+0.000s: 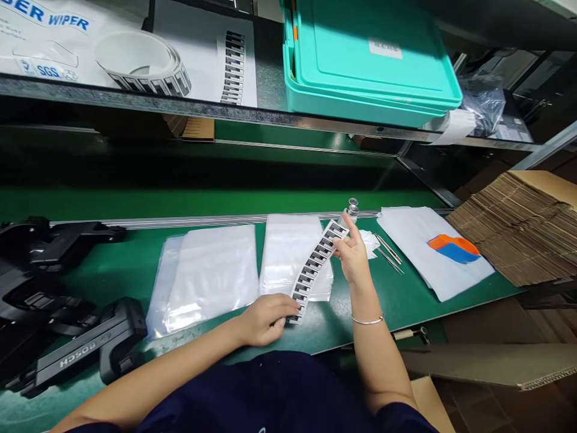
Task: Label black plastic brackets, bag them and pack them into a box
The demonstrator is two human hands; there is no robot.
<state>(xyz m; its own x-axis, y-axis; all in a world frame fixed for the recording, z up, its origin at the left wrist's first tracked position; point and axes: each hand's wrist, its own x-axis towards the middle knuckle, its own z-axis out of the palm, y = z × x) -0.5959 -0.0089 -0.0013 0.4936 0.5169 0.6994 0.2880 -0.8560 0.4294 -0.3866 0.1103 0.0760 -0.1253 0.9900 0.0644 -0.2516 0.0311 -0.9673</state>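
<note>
A strip of black-and-white labels (pixel 311 270) slants between my hands, over the edge of a stack of clear plastic bags (pixel 277 264). My right hand (pixel 353 255) pinches its upper end, thumb on the face and index finger pointing up. Down at the lower end, my left hand (pixel 269 319) is closed on the strip, fingers on top and thumb bent near the edge. Just behind my right hand stands a small bottle with a metal top (pixel 352 208), partly hidden. Another pile of clear bags (pixel 216 270) lies to the left.
Black Bosch-marked parts (pixel 85 352) crowd the left. Tweezers (pixel 388 249), white sheets (pixel 419 240) with an orange-and-blue object (pixel 455 248), and stacked cardboard (pixel 514 222) lie right. The shelf above holds a label roll (pixel 144 63) and a teal bin (pixel 374 60).
</note>
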